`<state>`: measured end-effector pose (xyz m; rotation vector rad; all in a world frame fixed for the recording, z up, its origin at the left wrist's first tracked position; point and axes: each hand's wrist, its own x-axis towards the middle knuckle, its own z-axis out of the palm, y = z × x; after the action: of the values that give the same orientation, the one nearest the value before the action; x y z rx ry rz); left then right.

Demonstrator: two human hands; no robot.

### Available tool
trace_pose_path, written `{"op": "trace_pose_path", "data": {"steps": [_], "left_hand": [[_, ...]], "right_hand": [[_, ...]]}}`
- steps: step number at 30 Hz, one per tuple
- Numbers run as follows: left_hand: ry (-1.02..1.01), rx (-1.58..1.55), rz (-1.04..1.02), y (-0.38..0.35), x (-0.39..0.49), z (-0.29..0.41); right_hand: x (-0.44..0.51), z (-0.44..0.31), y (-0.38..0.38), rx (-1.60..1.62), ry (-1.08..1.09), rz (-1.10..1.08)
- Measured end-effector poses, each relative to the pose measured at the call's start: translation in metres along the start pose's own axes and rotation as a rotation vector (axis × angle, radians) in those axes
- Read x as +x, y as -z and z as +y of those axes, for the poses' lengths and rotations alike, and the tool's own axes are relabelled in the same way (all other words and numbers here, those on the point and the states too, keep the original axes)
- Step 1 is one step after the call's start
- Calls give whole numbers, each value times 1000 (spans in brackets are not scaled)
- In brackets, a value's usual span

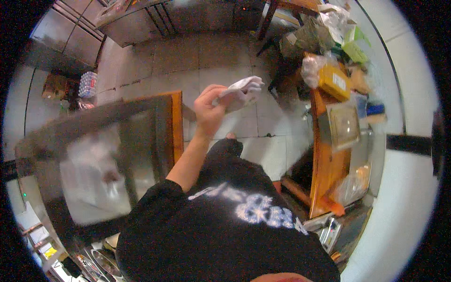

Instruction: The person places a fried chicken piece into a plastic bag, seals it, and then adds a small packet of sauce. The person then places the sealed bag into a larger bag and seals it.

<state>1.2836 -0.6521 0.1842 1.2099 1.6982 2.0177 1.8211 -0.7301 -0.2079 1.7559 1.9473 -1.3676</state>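
Observation:
My left hand (210,104) is raised in front of my body, thumb and fingers closed on a crumpled white cloth (243,91). The cloth is folded and sticks out to the right of the fingers, above the tiled floor. My right hand is out of view. To the left of my forearm lies a table with an orange wooden edge (177,127). On its dark top is a whitish, shiny plastic sheet or bag (95,187), too blurred to tell which.
Along the right wall, a wooden table (319,169) holds a yellow box (334,83), a lidded plastic container (344,125) and a plastic bag (354,183). A green box (356,44) stands farther back. Shrink-wrapped bottles or cans (88,84) sit at far left. A counter (137,26) stands ahead.

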Motion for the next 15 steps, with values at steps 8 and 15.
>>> {"op": "trace_pose_path", "data": {"steps": [8, 15], "left_hand": [[-115, 127, -334, -41, 207, -90], [-3, 296, -379, -9, 313, -165]], "right_hand": [[204, -347, 205, 629, 8, 218], [273, -760, 350, -274, 1254, -77]]}}
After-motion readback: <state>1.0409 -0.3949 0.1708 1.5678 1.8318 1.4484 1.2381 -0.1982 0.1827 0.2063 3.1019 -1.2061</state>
